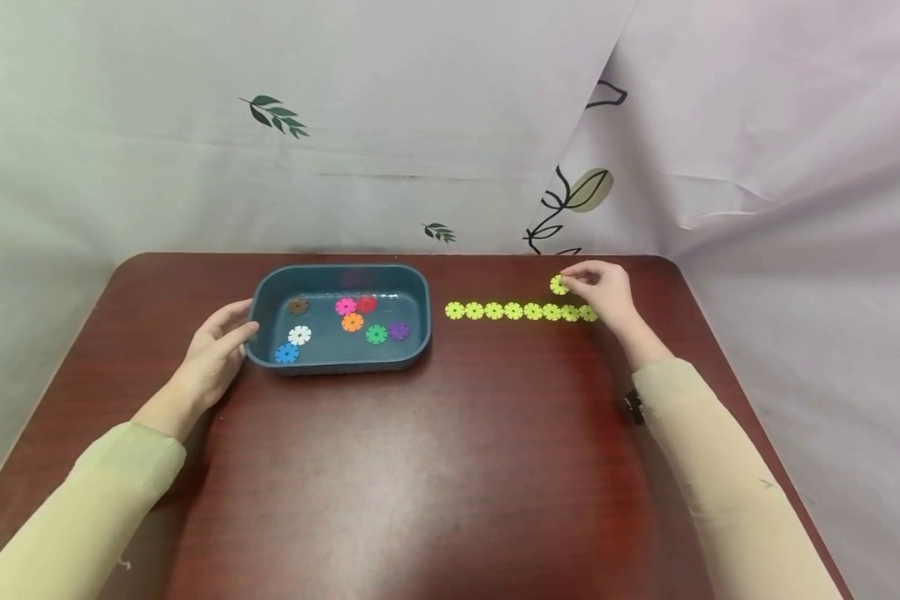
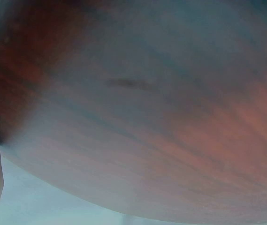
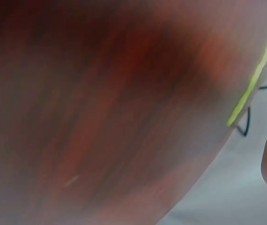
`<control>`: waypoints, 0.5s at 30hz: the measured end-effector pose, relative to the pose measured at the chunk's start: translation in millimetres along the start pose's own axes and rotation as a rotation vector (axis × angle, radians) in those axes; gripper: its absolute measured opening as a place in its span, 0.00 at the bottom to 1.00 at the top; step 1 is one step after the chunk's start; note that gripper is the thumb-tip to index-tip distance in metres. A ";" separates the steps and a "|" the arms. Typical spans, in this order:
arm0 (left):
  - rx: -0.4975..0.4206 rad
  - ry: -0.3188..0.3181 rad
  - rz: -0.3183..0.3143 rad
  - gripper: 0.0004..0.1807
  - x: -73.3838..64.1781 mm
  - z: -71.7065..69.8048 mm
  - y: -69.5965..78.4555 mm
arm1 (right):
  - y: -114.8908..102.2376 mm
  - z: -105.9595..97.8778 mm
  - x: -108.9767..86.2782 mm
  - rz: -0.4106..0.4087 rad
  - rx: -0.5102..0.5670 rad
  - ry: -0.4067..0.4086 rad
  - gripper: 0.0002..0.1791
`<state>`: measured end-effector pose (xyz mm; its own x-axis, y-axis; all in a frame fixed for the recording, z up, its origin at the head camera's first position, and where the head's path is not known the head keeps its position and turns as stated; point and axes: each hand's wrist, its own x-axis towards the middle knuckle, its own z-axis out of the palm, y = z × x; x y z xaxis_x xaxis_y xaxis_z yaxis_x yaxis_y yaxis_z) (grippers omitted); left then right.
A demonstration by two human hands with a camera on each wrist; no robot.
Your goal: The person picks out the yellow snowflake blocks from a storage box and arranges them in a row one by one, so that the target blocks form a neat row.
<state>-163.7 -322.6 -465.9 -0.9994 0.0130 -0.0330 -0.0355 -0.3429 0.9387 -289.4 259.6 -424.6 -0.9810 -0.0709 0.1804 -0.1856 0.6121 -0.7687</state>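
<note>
My left hand (image 1: 212, 354) grips the left end of a dark blue-green tray (image 1: 333, 367), thumb at the rim. Inside lie several small notched plastic discs, among them a white disc (image 1: 299, 335), a blue disc (image 1: 287, 353) and an orange disc (image 1: 352, 322). Between thumb and fingertips, my right hand (image 1: 606, 296) pinches a yellow disc (image 1: 558, 285). It is just behind a straight row of yellow discs (image 1: 513, 311) on the table, near the row's right end, which the hand partly covers. In the right wrist view, that yellow row (image 3: 251, 86) shows as a thin strip.
The reddish-brown table (image 1: 420, 467) has rounded back corners. Behind it hangs a pale cloth (image 1: 390, 125) printed with leaves, and more cloth closes off both sides. A small black object (image 1: 633, 406) shows beside the right sleeve. The left wrist view is mostly blurred tabletop.
</note>
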 end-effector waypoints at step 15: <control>0.024 0.002 0.003 0.19 -0.4 0.8 0.3 | 38.2 -49.5 -17.7 0.089 -0.101 -0.032 0.15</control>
<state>-163.3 -321.9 -465.4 -0.9995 0.0106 -0.0310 -0.0328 -0.3200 0.9469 -276.4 323.2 -426.8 -0.9949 -0.0370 0.0933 -0.0929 0.6929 -0.7150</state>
